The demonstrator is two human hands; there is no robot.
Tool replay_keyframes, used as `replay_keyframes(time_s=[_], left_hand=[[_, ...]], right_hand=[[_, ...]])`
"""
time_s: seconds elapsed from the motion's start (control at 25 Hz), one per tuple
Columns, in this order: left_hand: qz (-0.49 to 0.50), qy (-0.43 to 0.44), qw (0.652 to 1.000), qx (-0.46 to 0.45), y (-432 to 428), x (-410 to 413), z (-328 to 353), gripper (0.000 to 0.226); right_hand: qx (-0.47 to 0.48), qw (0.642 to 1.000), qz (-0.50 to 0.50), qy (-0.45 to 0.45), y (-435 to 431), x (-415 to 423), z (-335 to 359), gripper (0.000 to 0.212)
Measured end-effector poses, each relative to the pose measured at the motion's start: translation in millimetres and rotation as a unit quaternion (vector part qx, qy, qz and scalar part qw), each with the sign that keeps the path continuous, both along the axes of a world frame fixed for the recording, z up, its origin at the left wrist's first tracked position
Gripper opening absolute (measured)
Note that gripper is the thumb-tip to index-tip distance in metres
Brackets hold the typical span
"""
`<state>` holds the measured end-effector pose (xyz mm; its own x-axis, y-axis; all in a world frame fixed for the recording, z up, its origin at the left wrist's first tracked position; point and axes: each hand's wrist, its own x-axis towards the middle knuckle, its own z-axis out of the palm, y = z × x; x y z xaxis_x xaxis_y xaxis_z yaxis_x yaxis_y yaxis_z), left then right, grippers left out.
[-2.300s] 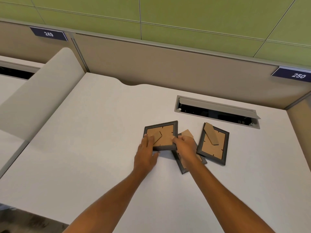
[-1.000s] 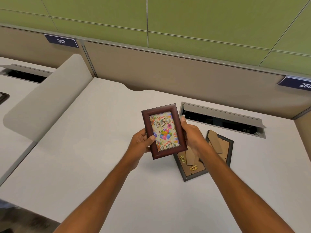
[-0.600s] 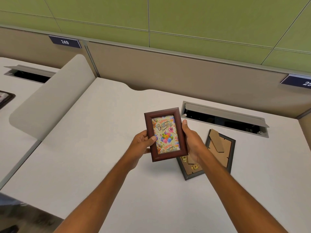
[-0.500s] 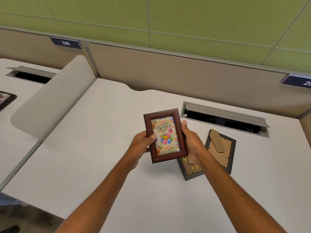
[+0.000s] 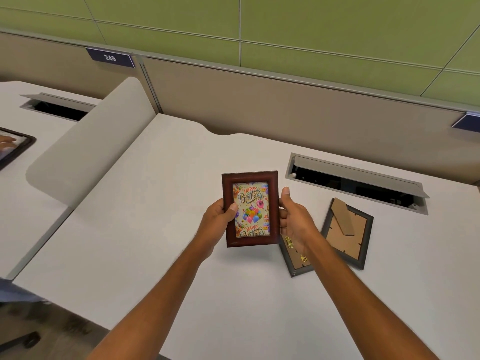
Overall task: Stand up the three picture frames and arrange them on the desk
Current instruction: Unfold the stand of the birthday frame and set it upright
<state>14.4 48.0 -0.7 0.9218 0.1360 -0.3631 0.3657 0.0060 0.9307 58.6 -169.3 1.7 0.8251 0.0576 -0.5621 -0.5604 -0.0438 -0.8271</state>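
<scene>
Head camera looks down on a white desk (image 5: 145, 229), where both hands hold one picture frame above the surface. This red-brown frame (image 5: 250, 209) is upright and its birthday card faces the person, probably so that the picture side can be checked before it is stood up. The left hand (image 5: 218, 222) grips the left edge with the thumb on the front, and the right hand (image 5: 294, 222) is closed on the right edge in the same way; the fingers behind are hidden, so I cannot tell if the back stand is already opened.

Two dark frames are on the desk to the right, both face down with the cardboard backs up. The nearer one (image 5: 297, 261) is partly hidden under the right wrist, and the right one (image 5: 346, 233) has its stand flap visible. They lie near the open cable slot (image 5: 355, 181). My judgement: no frame stands yet, so the task is at its beginning.
</scene>
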Motion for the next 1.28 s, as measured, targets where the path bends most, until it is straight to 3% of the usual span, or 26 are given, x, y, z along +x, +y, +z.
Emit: replay_keyframes(time_s=[0.32, 0.72, 1.28], left_hand=[[-0.104, 0.012, 0.994, -0.031, 26, 21, -16, 0.035], [-0.174, 0.025, 0.984, 0.028, 56, 42, -37, 0.045], [-0.167, 0.05, 0.985, -0.002, 70, 82, -64, 0.036]], right_hand=[[0.075, 0.996, 0.0, 0.053, 19, 25, -5, 0.063], [0.065, 0.996, -0.059, -0.01, 40, 28, -53, 0.043], [0.054, 0.994, -0.09, 0.044, 61, 67, -90, 0.061]])
